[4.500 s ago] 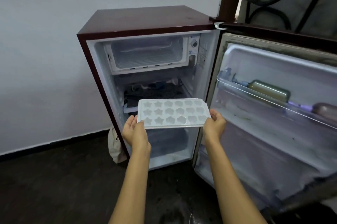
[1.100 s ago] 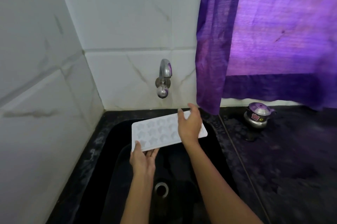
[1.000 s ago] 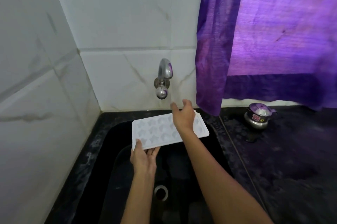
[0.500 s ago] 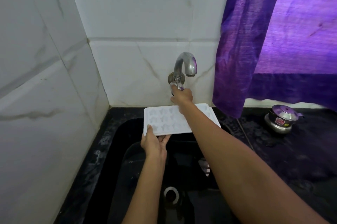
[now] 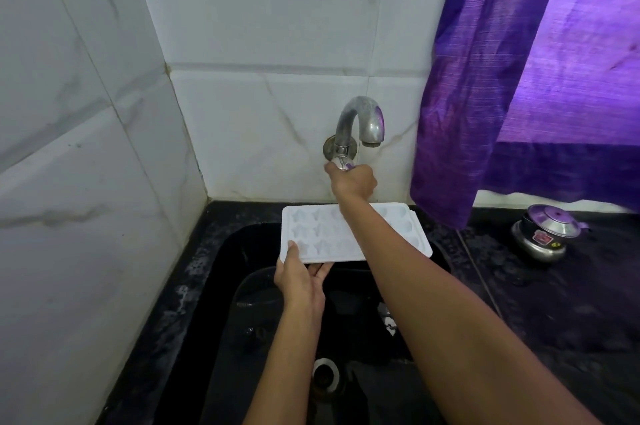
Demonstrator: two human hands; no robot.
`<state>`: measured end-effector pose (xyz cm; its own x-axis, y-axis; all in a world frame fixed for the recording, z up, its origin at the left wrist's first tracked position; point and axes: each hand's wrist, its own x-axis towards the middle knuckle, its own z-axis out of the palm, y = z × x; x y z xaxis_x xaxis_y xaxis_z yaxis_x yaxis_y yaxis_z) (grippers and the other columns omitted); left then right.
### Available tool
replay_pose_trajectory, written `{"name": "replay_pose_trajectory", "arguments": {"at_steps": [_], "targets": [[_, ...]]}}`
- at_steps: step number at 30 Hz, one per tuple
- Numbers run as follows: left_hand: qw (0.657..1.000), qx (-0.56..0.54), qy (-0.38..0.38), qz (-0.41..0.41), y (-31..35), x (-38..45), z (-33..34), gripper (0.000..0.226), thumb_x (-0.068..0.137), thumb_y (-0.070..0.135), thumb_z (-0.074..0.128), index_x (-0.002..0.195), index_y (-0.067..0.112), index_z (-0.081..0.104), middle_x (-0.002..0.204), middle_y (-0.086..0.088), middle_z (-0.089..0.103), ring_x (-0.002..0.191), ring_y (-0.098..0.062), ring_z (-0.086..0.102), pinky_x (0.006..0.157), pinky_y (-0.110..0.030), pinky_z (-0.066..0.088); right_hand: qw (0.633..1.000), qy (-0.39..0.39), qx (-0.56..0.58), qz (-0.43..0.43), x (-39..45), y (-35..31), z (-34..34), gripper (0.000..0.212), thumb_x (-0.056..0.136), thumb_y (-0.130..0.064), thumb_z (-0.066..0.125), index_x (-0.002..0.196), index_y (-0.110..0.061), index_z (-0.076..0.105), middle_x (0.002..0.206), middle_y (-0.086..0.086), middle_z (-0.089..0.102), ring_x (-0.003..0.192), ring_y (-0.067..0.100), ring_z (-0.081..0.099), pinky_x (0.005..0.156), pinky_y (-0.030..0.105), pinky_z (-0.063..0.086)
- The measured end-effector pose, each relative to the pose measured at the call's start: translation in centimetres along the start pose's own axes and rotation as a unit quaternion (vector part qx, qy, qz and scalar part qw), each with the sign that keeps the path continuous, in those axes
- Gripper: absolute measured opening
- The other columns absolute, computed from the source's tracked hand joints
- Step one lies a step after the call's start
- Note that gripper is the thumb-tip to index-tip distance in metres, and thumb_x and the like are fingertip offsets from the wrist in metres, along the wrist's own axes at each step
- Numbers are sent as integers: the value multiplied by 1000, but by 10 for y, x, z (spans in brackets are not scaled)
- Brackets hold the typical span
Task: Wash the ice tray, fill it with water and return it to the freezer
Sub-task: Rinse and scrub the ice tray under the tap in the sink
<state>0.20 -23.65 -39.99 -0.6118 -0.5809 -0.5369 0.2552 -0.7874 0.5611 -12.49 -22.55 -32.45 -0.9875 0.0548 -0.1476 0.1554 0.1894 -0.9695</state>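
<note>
Over the black sink (image 5: 214, 286) the left hand (image 5: 300, 281) pinches the white ice tray (image 5: 322, 234) by its near-left corner, level, stiff, light-looking plastic with star-shaped cups, likely slippery once wet, while beyond it the right hand (image 5: 353, 181) closes its fingers on the knob of the curved metal tap (image 5: 360, 121).

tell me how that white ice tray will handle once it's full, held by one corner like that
The ice tray looks thin and wide, so it will probably flex. The left hand grips only its near left corner, so a full tray would likely tip and spill. Wet plastic may be slippery; the right hand is on the tap.
</note>
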Motion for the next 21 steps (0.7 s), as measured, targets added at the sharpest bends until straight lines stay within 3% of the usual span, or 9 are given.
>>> {"name": "replay_pose_trajectory", "arguments": {"at_steps": [10, 12, 17, 19, 21], "targets": [[1000, 2, 5, 1, -5, -3, -4, 27, 98, 20, 51, 122, 7, 54, 107, -15, 66, 94, -32, 66, 84, -52, 54, 1000, 17, 14, 3, -7, -1, 1, 28, 80, -22, 74, 79, -8, 50, 81, 3, 52, 75, 20, 52, 63, 27, 42], [1000, -1, 7, 2, -6, -4, -4, 27, 98, 20, 51, 122, 8, 54, 105, -14, 66, 93, -31, 66, 84, -52, 54, 1000, 23, 15, 2, -9, -1, 2, 30, 80, -21, 75, 74, -9, 47, 73, -1, 49, 75, 21, 53, 65, 28, 44], [1000, -3, 9, 6, -6, -5, -5, 24, 98, 20, 51, 119, 9, 54, 101, -13, 66, 91, -31, 66, 81, -51, 54, 1000, 19, -18, -17, -13, -2, 0, 38, 80, -21, 74, 62, -16, 41, 77, 3, 54, 84, 26, 58, 73, 33, 50], [1000, -2, 11, 4, -6, -5, -4, 25, 98, 20, 51, 120, 8, 54, 101, -14, 66, 91, -32, 66, 82, -51, 54, 1000, 9, -17, -20, -15, -1, -5, 28, 81, -24, 75, 71, -11, 52, 80, 1, 54, 88, 24, 55, 75, 32, 47], [1000, -1, 8, 0, -7, -7, -3, 26, 98, 19, 51, 122, 7, 54, 104, -15, 66, 93, -33, 65, 84, -52, 54, 1000, 10, -7, -19, -19, 4, -9, 31, 82, -26, 74, 97, -2, 60, 100, 9, 60, 85, 22, 51, 69, 29, 40]]}}
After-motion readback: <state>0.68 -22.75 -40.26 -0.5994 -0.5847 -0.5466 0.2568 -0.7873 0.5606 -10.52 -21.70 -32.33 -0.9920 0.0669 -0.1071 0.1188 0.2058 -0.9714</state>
